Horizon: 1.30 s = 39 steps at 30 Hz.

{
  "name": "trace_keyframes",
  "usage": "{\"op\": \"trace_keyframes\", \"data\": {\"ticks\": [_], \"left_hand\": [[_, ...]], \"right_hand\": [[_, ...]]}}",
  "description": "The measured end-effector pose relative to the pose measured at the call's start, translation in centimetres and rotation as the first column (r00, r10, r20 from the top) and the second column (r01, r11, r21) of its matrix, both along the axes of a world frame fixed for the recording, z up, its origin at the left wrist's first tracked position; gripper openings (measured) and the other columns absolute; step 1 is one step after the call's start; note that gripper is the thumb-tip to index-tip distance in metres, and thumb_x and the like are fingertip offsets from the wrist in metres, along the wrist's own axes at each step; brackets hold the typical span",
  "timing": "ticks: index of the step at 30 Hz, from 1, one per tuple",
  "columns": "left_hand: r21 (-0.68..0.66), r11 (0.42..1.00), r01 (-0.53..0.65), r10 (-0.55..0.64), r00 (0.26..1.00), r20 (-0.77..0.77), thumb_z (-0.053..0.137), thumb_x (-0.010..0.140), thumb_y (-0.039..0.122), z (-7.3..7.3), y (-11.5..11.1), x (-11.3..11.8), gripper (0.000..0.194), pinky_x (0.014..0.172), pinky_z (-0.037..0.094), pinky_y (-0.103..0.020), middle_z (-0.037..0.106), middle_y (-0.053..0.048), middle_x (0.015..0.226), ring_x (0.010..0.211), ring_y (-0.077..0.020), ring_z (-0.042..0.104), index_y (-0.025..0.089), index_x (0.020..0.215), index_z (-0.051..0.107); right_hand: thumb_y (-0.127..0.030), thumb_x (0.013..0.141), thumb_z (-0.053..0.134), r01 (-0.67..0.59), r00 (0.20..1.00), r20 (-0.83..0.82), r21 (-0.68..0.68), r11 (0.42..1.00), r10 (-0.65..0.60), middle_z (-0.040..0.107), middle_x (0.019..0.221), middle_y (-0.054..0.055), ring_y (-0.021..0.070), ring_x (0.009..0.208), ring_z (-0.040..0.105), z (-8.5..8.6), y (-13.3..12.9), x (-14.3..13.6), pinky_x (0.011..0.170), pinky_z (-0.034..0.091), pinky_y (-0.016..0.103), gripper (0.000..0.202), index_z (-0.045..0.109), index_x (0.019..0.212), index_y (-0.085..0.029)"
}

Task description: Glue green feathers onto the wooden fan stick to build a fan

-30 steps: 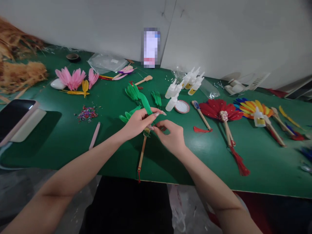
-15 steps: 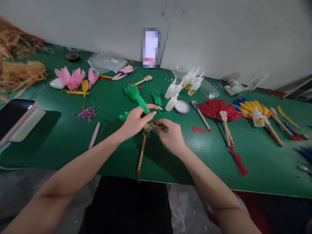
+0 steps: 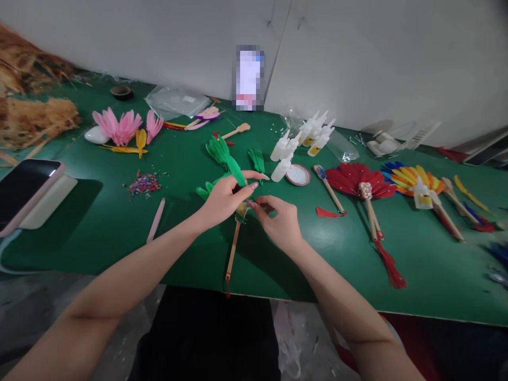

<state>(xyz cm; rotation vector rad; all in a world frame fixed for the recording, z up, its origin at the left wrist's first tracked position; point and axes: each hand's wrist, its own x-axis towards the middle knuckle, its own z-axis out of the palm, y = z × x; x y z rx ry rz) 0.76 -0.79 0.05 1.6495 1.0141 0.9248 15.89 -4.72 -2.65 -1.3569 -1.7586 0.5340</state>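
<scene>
Near the table's [image 3: 99, 233] front edge, left hand [image 3: 222, 200] pinches a green feather [image 3: 234, 170] onto the wooden fan handle [image 3: 232, 253], right hand [image 3: 280, 222] fingertips closed at the joint; several feathers fixed, loose green feathers [image 3: 256, 159] unused

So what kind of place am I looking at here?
Probably a handicraft workbench for making feather fans: finished red feather fan with wooden handle, cluster of small white glue bottles, loose pink feathers, all on a green-covered table.
</scene>
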Motion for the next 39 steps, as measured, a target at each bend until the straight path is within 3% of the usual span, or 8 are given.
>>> {"op": "trace_keyframes", "data": {"ticks": [9,15,19,22,25,29,33,39], "left_hand": [[-0.007,0.996,-0.084,0.084,0.996,0.035,0.053,0.087,0.025,-0.2,0.5,-0.3,0.025,0.05,0.028,-0.025,0.039,0.004,0.059,0.052,-0.0092,0.037,0.019,0.107,0.065],[-0.017,0.999,-0.028,0.028,0.999,0.027,0.052,0.088,0.026,-0.2,0.2,-0.1,0.023,0.05,0.03,-0.025,0.04,0.004,0.06,0.052,-0.0092,0.036,0.019,0.105,0.065],[-0.048,0.999,0.015,-0.012,0.998,0.059,0.05,0.09,0.027,-0.2,0.0,0.0,0.025,0.049,0.029,-0.024,0.036,0.005,0.059,0.05,-0.0085,0.033,0.02,0.109,0.064],[-0.067,0.998,0.019,-0.011,0.992,0.127,0.052,0.088,0.027,-0.5,0.2,-0.2,0.023,0.048,0.029,-0.024,0.036,0.004,0.061,0.05,-0.0078,0.032,0.019,0.105,0.065],[-0.098,0.995,0.023,-0.004,0.98,0.197,0.055,0.087,0.026,-0.7,0.6,-0.4,0.026,0.047,0.027,-0.023,0.032,0.005,0.061,0.05,-0.0072,0.031,0.02,0.11,0.064],[-0.127,0.991,0.033,-0.001,0.971,0.241,0.056,0.085,0.026,-0.8,0.9,-0.4,0.028,0.046,0.026,-0.023,0.031,0.006,0.061,0.049,-0.0065,0.03,0.021,0.112,0.065],[-0.178,0.983,0.036,0.015,0.961,0.277,0.057,0.084,0.026,-0.6,0.9,-0.4,0.027,0.044,0.024,-0.023,0.03,0.006,0.061,0.048,-0.0061,0.027,0.021,0.109,0.065],[-0.206,0.978,0.032,0.044,0.933,0.357,0.058,0.083,0.024,-0.7,1.2,-0.6,0.013,0.045,0.024,-0.024,0.033,0.004,0.062,0.048,-0.0053,0.026,0.019,0.092,0.067]], "right_hand": [[-0.026,0.081,0.061,-0.027,0.999,-0.042,0.02,0.999,0.028,0.075,0.085,0.006,0.0147,0.061,0.067,-0.3,0.0,-0.1,0.058,0.055,0.026,0.016,0.072,0.089,-0.018],[-0.03,0.08,0.064,0.034,0.999,-0.015,0.014,0.999,-0.034,0.075,0.077,0.005,0.0151,0.059,0.066,-0.3,0.0,-0.1,0.057,0.053,0.027,0.014,0.072,0.079,-0.019],[-0.028,0.08,0.062,-0.035,0.976,-0.217,-0.099,0.995,0.013,0.073,0.072,0.004,0.0136,0.059,0.065,0.1,0.1,-0.2,0.057,0.053,0.025,0.014,0.071,0.076,-0.018],[-0.035,0.078,0.066,-0.169,0.894,-0.447,-0.297,0.94,0.02,0.073,0.07,0.003,0.014,0.062,0.067,0.5,0.3,-0.2,0.055,0.054,0.024,0.018,0.07,0.075,-0.018],[-0.038,0.077,0.068,-0.313,0.818,-0.574,-0.391,0.865,0.036,0.074,0.072,0.003,0.014,0.066,0.069,0.8,0.4,0.1,0.053,0.054,0.022,0.02,0.07,0.078,-0.018],[-0.041,0.079,0.066,-0.396,0.812,-0.575,-0.418,0.817,0.099,0.074,0.072,0.003,0.0122,0.066,0.069,1.2,0.6,0.6,0.053,0.053,0.02,0.024,0.07,0.078,-0.018],[-0.045,0.08,0.064,-0.386,0.839,-0.531,-0.423,0.82,0.121,0.072,0.066,0.003,0.0121,0.062,0.067,1.3,0.8,0.8,0.052,0.052,0.02,0.03,0.07,0.073,-0.017],[-0.048,0.081,0.063,-0.471,0.738,-0.671,-0.433,0.768,0.075,0.073,0.069,0.003,0.0117,0.064,0.069,1.2,1.0,1.0,0.051,0.05,0.018,0.032,0.071,0.077,-0.017]]}}
